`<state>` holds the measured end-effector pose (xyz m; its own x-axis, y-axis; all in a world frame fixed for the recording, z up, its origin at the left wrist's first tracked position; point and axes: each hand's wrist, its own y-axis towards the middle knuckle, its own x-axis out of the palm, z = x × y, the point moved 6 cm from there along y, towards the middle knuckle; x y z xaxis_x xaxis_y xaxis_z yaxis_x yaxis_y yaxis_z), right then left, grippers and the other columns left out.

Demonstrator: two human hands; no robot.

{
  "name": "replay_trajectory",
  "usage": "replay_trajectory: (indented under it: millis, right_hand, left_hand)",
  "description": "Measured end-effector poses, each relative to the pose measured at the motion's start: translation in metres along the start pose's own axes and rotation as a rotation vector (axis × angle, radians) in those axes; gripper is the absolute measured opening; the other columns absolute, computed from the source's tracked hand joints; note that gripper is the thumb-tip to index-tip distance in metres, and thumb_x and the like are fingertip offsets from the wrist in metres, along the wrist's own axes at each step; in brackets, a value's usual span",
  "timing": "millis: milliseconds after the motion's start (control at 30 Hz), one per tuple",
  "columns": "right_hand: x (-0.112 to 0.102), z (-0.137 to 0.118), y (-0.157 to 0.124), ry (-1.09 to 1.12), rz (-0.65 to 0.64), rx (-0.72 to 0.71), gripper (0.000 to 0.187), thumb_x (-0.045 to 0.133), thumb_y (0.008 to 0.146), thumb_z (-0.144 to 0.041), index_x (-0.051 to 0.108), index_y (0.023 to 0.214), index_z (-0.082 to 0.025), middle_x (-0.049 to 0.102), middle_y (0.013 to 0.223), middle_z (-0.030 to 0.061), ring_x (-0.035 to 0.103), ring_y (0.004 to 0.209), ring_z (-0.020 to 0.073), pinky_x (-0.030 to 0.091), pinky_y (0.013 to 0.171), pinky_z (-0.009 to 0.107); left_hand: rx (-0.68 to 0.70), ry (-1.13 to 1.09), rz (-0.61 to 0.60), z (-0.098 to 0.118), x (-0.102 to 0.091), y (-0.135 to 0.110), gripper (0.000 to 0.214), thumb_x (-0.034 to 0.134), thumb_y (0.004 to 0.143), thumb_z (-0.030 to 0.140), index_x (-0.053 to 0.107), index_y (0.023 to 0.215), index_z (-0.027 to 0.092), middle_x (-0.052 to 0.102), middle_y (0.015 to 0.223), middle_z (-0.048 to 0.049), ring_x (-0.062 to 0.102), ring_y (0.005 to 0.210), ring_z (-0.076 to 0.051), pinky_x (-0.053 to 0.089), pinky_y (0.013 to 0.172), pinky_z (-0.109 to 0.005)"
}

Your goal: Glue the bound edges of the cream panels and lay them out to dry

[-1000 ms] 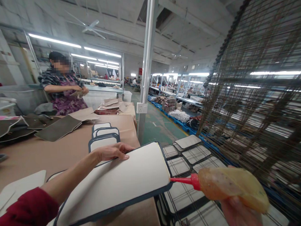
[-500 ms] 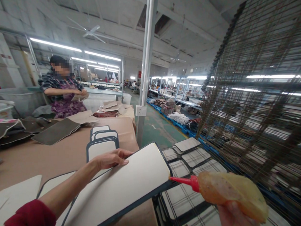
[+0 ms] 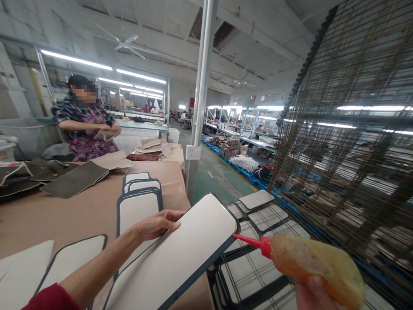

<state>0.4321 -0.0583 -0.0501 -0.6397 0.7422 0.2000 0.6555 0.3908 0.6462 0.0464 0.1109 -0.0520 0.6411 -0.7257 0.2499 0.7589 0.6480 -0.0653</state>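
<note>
My left hand (image 3: 158, 224) grips the far edge of a white panel with a dark blue border (image 3: 183, 260), lifted at an angle off the brown table (image 3: 59, 214). My right hand (image 3: 316, 298), low at the right, is wrapped round a yellowish squeeze bottle of glue (image 3: 312, 262). Its red nozzle (image 3: 253, 243) points at the panel's right edge, just short of it. More bordered white panels (image 3: 137, 207) lie in a row on the table beyond my left hand.
A wire rack with white panels (image 3: 261, 261) stands at the table's right end, and a tall wire rack (image 3: 355, 136) fills the right side. A person (image 3: 85, 125) works at the far left of the table, near dark sheets (image 3: 72, 178). A steel post (image 3: 201, 96) rises ahead.
My left hand has swung the panel's far end up and to the right, uncovering more panels on the table. The bottle has stayed close to the panel's edge.
</note>
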Motion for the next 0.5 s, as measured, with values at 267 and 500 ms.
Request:
replay_trajectory:
  millis: [267,500]
  right_hand:
    - [0.011,-0.010,0.000,0.053,-0.052,-0.053,0.041,0.089,0.079,-0.041,0.074,0.115,-0.028,0.076,0.115,0.0060,0.071,0.113,0.0366,0.064,0.087,0.049]
    - [0.017,-0.009,-0.009,0.044,-0.082,-0.036,0.043,0.084,0.087,-0.036,0.071,0.127,-0.027,0.074,0.125,0.0067,0.072,0.110,0.0322,0.065,0.085,0.047]
  left_hand:
    - [0.004,-0.044,0.029,-0.004,0.002,0.001,0.063,0.094,0.071,0.041,0.078,0.128,0.018,0.083,0.110,-0.0103,0.078,0.088,-0.020,0.059,0.080,-0.023]
    - [0.016,-0.050,0.036,-0.003,0.005,-0.002,0.060,0.093,0.073,0.040,0.079,0.126,0.016,0.083,0.111,-0.0121,0.078,0.086,-0.019,0.059,0.077,-0.022]
